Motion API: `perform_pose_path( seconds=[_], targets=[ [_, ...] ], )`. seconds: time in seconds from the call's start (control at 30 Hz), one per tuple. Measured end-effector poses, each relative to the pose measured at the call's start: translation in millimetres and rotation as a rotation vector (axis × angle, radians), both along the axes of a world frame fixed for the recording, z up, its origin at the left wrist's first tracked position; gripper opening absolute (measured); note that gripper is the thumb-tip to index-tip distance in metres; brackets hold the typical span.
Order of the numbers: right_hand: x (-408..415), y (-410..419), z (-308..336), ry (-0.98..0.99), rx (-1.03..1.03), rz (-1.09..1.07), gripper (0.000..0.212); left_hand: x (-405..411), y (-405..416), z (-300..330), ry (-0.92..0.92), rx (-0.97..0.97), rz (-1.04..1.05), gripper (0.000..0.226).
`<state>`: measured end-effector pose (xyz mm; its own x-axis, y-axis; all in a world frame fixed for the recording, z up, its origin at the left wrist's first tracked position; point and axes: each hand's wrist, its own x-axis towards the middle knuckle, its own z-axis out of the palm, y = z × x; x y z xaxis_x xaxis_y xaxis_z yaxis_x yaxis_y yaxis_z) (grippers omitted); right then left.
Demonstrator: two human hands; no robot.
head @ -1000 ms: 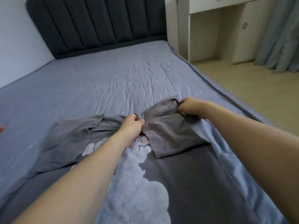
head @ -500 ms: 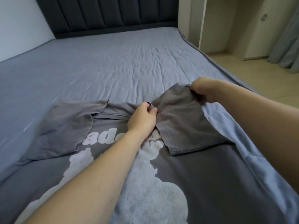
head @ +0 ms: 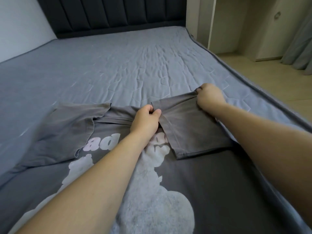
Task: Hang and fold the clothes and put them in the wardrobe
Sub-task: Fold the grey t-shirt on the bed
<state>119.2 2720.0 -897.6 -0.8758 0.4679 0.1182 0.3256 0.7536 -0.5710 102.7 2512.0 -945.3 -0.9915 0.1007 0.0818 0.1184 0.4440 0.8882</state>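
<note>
While our left hand [head: 146, 119] pinches the shirt [head: 211, 179] near its collar, thumb and curled fingers closed on a small gather of cloth, our right hand [head: 209, 97] grips the far corner of the right sleeve [head: 190, 129], which is turned in over the chest. The cloth looks thin, soft and light; we judge it will drape, crease and slide rather than hold a shape, so it needs holding at two points along an edge, at shoulder seam and hem, to keep a fold straight. The shirt is dark grey, lying front-up and flat on the bed [head: 126, 65], its collar at the far end and its body running near, toward us. A pale, fuzzy print fills the chest, with pink letters near the collar, partly hidden. The left sleeve [head: 67, 125] lies folded inward too, a little rumpled. Beyond the bed's right edge, pale cabinets [head: 236, 27] stand.
</note>
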Motion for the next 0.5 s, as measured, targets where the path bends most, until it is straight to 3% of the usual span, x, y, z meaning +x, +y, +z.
perform_pose_path(
  seconds=[0.1, 0.2, 0.33, 0.5],
  targets=[
    [7.0, -7.4, -9.9, 0.126, 0.272, -0.024, 0.025, -5.4, 0.7, -1.2, -0.095, 0.089, 0.030, 0.036],
    [24.0, -26.5, 0.5, 0.247, 0.459, 0.006, 0.051, -4.0, 1.4, -0.2, -0.052, -0.002, 0.075, 0.032],
    [84.3, -62.7, -28.6, -0.043, 0.539, 0.318, 0.080, 6.5, 3.4, 8.6, -0.031, -0.094, 0.123, 0.023],
    [100.8, -69.5, -38.9, -0.211, 0.449, 0.267, 0.068, 44.5, -14.9, 20.5, 0.021, -0.167, -0.034, 0.010]
  ],
)
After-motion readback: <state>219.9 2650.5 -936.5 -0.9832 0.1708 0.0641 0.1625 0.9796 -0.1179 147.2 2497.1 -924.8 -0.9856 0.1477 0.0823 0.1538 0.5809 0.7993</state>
